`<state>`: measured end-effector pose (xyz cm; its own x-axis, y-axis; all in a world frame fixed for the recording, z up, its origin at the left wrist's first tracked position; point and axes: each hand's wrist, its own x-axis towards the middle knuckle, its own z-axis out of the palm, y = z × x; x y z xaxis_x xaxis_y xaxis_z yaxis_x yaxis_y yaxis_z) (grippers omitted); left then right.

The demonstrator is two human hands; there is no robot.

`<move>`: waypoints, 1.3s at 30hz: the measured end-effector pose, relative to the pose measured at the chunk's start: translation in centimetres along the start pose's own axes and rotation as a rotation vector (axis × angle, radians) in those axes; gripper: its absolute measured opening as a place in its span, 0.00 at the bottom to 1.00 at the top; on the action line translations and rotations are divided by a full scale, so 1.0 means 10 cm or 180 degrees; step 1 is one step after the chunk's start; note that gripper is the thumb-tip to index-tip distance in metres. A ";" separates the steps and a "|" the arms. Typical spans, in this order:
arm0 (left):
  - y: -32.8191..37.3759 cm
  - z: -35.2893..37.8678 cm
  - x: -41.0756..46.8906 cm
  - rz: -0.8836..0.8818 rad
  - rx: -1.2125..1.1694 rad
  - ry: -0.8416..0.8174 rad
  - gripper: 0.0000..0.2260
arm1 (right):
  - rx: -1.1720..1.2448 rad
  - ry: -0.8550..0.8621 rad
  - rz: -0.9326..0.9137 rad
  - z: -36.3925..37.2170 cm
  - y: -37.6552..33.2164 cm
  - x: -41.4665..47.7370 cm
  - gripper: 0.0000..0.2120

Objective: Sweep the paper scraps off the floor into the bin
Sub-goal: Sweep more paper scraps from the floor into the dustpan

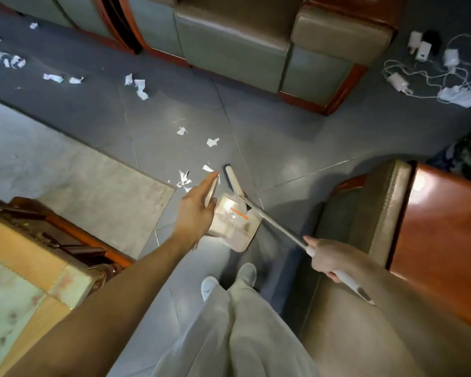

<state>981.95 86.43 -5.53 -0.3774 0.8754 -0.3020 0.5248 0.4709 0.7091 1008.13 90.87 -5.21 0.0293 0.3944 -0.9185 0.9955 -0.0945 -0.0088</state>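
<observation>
Pale trousers (229,336) and two white shoes (210,287) fill the bottom of the view, standing on the grey tiled floor (283,137). Just ahead of the shoes sits the dustpan (235,227), its mouth turned toward the far side. The left hand (197,210) holds the pan's upright beige handle, fingers together and lying long around it. The right hand (326,261) is clamped round the broom (278,224), fingers curled tight on the white grip; the shaft slants across the pan's right edge, and the narrow head rests on the floor just past the pan. The nearest scraps (184,179) lie just left of the broom head, beside the left fingertips, with a few more a little farther out — the rest trail away to the far left along the sofa's base. A pale rug (65,170) lies to the left, its corner just beside the nearest scraps. Hemming the spot in are a marble-topped table (25,281) at the near left and an armchair (365,213) with a red wooden arm at the right, close by the right hand. The sofa (234,42) stands across the far side, and white chargers (433,69) with tangled cables lie on the floor at the far right — well apart from the scraps.
</observation>
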 end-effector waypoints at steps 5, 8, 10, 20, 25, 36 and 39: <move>-0.08 -0.08 -0.09 0.0020 0.0026 0.0020 0.25 | -0.0161 -0.0007 0.0020 0.07 0.22 -0.35 0.34; -0.17 -0.12 -0.17 -0.0033 -0.0061 0.0038 0.25 | 0.0032 0.0044 -0.0022 0.02 0.33 -0.51 0.36; -0.20 -0.17 -0.24 -0.0086 -0.0173 0.0105 0.25 | -0.0030 0.0167 -0.0064 0.00 0.35 -0.56 0.36; -0.70 -0.62 -0.64 -0.0471 -0.0453 0.0598 0.24 | 0.0078 0.0255 -0.0448 -0.17 -0.47 -0.13 0.32; -0.99 -0.98 -0.70 -0.0701 -0.0527 0.0828 0.25 | -0.0368 0.0406 -0.0318 -0.21 -1.22 0.21 0.26; -1.46 -1.64 -0.17 -0.0858 -0.0644 0.1214 0.26 | -0.1343 0.0624 -0.0751 -0.05 -2.25 0.52 0.27; -1.52 -1.78 -0.05 -0.0736 -0.0570 0.1189 0.26 | -0.1616 0.0475 -0.0823 0.07 -2.39 0.37 0.29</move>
<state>960.60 76.90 -4.84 -0.7345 0.6353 -0.2384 0.2674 0.5939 0.7588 984.38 93.95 -8.72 -0.2443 0.4743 -0.8458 0.8896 0.4568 -0.0008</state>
